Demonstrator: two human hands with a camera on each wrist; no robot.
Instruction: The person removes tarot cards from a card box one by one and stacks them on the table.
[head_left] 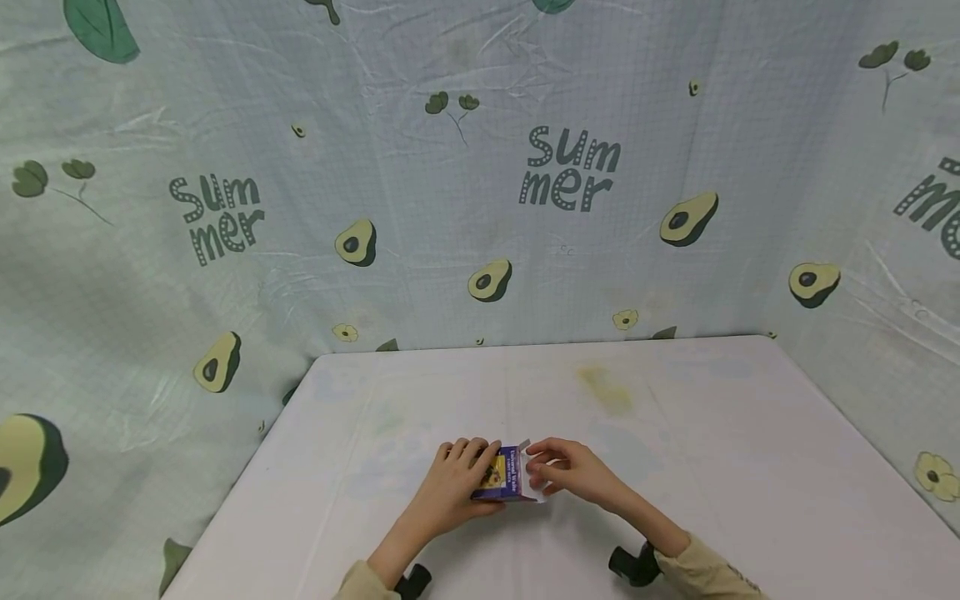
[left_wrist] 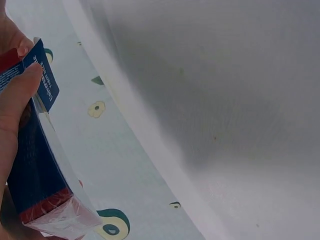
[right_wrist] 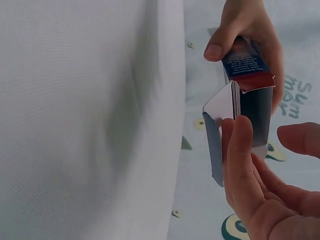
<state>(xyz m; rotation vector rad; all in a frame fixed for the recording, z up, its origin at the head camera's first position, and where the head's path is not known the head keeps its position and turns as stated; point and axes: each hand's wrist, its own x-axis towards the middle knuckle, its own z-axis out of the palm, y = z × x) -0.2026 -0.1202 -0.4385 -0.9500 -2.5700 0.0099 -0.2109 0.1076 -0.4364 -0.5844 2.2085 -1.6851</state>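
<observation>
A blue and purple tarot card box (head_left: pixel 512 473) is held above the white table, its end toward my right hand standing open. My left hand (head_left: pixel 459 483) grips the box by its sides, the thumb along the near edge. In the right wrist view a folded-out flap (right_wrist: pixel 215 150) hangs from the open end, and the edges of a thin white stack (right_wrist: pixel 236 100) show just inside. My right hand (right_wrist: pixel 260 195) is at that opening, its fingertips by the flap and stack, the thumb held apart. Torn clear wrap (left_wrist: pixel 65 220) clings to the other end in the left wrist view.
The white table (head_left: pixel 420 400) carries a yellowish stain (head_left: pixel 606 390) toward the back. A pale curtain (head_left: pixel 420 192) printed with avocados and lettering hangs behind and at both sides. Dark wrist devices (head_left: pixel 636 567) sit under both forearms.
</observation>
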